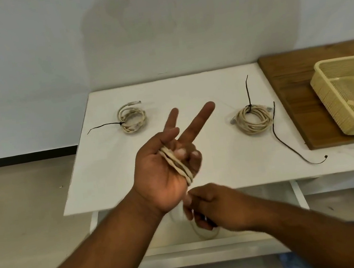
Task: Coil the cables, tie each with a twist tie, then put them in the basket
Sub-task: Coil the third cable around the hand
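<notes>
My left hand (pixel 164 167) is raised palm-up over the white table (pixel 110 183), with a beige cable (pixel 176 164) wound in several turns across the palm and around the fingers; two fingers point up. My right hand (pixel 210 206), blurred, pinches the loose run of that cable just below the left palm. A small coiled beige cable (pixel 133 117) with a black twist tie lies at the back left. A larger coiled cable (pixel 253 119), also tied in black, lies at the right. The cream plastic basket (pixel 328 96) stands tilted on a wooden board.
A loose black twist tie (pixel 290 146) trails across the table right of the larger coil. The wooden board (pixel 287 88) covers the table's right end. An open white drawer (pixel 180 234) sits below the table's front edge, with cable slack hanging into it.
</notes>
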